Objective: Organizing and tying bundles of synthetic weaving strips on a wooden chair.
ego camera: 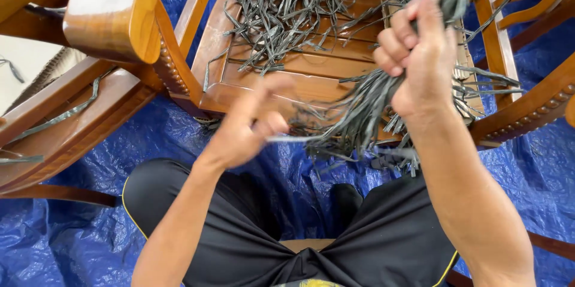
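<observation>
A seated person's right hand (419,53) is raised in a closed fist, its grip pressed tight around a thick bundle of dark grey strips (365,110). The strips fan out above the fist and hang in a loose tail below it. Just below and to the left of that grip, the left hand (245,125) pinches the end of a single pale strip (293,139) between thumb and fingers, the strip running level from the pinch into the hanging tail. Beyond both hands, more loose strips (281,8) lie heaped on the slatted seat of a wooden chair (311,74). A second wooden chair (108,17) stands to the left. A blue tarpaulin (78,245) covers the floor beneath.
</observation>
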